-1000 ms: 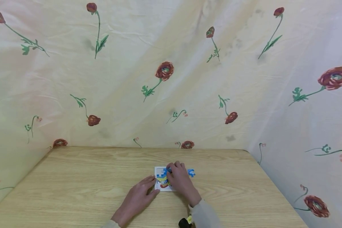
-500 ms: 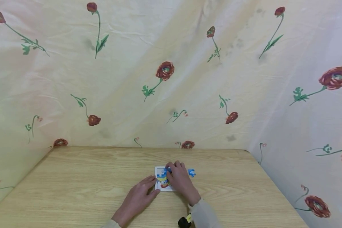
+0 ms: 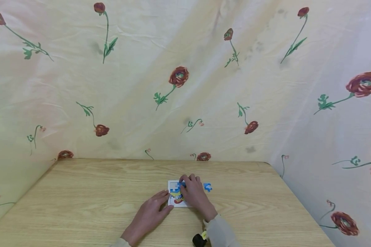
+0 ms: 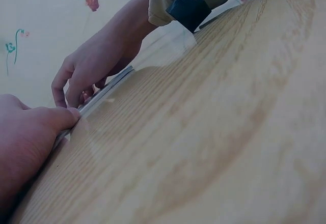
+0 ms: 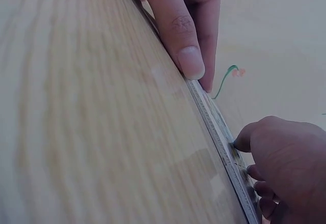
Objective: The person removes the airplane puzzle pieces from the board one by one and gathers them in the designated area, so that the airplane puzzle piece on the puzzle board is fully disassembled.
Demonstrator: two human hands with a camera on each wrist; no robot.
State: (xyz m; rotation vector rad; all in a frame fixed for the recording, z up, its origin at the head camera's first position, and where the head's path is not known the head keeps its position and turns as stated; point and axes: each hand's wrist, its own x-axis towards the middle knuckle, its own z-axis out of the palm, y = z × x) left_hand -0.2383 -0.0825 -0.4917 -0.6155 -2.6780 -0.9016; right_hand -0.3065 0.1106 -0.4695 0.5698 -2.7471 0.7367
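Observation:
A small jigsaw puzzle board (image 3: pixel 169 185) with a white frame lies flat on the wooden table, its picture blue, yellow and red. My left hand (image 3: pixel 151 212) holds its near left corner, thumb on the near edge and fingers along the left edge. My right hand (image 3: pixel 195 192) is over the board's right part, thumb and fingers bent down to a blue puzzle piece (image 3: pixel 181 184) near the top. The fingers partly hide that piece. Seen from the right wrist, the left thumb (image 5: pixel 191 61) presses the board's edge, and the right hand's fingertips touch the top.
A loose blue puzzle piece (image 3: pixel 208 187) lies on the table (image 3: pixel 250 206) just right of the board. A black device (image 3: pixel 199 240) shows by the right sleeve (image 3: pixel 221 231). Flower-printed cloth (image 3: pixel 126 85) rises behind the table and at its sides.
Both hands stay almost still at the board. The right hand's fingertips shift very slightly left. The loose piece keeps its place.

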